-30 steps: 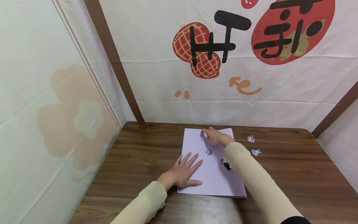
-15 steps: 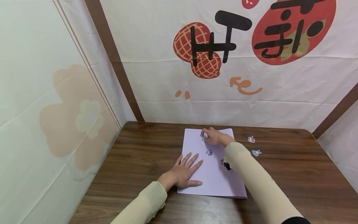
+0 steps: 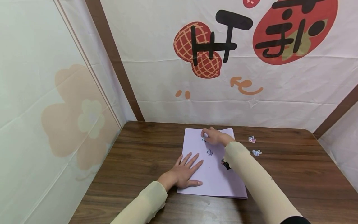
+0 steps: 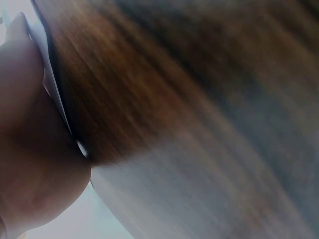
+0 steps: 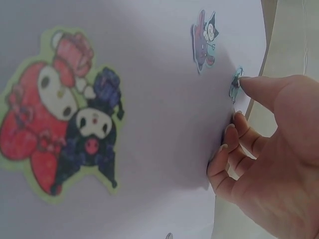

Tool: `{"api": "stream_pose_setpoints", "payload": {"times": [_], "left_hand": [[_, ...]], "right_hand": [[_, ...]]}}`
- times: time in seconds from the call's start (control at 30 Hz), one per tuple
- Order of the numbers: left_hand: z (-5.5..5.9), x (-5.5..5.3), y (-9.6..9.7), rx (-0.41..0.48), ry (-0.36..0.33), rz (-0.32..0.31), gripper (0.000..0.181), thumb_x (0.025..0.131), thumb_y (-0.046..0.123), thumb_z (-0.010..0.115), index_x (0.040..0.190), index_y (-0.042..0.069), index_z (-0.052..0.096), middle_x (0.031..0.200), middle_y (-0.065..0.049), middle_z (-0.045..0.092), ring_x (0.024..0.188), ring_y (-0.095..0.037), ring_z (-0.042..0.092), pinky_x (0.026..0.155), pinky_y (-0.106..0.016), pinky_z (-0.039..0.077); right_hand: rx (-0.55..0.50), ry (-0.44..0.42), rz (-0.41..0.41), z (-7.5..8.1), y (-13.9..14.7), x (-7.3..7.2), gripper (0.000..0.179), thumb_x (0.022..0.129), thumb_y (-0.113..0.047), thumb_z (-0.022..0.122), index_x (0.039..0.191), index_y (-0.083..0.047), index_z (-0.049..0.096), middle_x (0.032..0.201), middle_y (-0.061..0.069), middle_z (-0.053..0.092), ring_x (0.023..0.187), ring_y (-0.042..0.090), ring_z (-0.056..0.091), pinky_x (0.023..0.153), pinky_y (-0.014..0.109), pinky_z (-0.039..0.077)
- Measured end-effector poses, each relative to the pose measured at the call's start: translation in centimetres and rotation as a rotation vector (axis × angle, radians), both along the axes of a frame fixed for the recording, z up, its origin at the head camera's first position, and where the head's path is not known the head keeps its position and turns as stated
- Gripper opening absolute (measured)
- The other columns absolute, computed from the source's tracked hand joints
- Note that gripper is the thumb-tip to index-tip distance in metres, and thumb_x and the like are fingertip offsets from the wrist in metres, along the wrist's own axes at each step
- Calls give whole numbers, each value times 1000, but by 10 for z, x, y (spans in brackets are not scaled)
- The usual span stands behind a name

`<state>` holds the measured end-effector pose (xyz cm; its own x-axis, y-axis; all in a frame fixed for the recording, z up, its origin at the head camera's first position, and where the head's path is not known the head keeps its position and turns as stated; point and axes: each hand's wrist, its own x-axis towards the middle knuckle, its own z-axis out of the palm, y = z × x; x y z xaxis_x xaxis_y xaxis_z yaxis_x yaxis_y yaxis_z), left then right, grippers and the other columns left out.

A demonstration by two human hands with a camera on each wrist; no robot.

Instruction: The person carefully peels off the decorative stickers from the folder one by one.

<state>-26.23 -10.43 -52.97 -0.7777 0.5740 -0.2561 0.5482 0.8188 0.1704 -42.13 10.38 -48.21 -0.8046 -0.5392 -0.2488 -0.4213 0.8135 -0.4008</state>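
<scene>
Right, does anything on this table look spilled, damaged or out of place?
No spill or damage shows. Only two stickers look slightly out of place: they lie on the table beside the paper, which has others on it.

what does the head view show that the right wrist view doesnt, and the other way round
Only the head view: the left hand spread on the lilac paper, the left sleeve and the wall print.

Only the right wrist view: the palm side of the right hand, and clear red and black artwork on the nearest sticker, which looks tiny and partly hidden from the head.

Both: the right hand at the far sticker, the middle sticker and the lilac paper.
</scene>
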Motion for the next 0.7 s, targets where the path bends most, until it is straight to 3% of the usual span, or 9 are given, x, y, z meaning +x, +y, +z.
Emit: {"api": "stream_pose_setpoints", "payload": {"times": [0.2,0.7], "left_hand": [[3,0,1,1,-7,-3,88,97,76,40,166,31,11,173,2,-5,158,-28,-9,124,-60,-1],[-4,-2,0,-4,4,-2,89,95,78,38,166,32,10,173,3,-7,158,-28,-11,124,-60,-2]], "right_hand": [[4,-2,8,1,-1,0,20,105,-15,56,125,-16,55,113,13,51,97,27,56,86,42,48],[32,2,8,3,-3,1,16,106,-16,54,121,-18,55,117,15,51,97,28,56,82,41,47]]}}
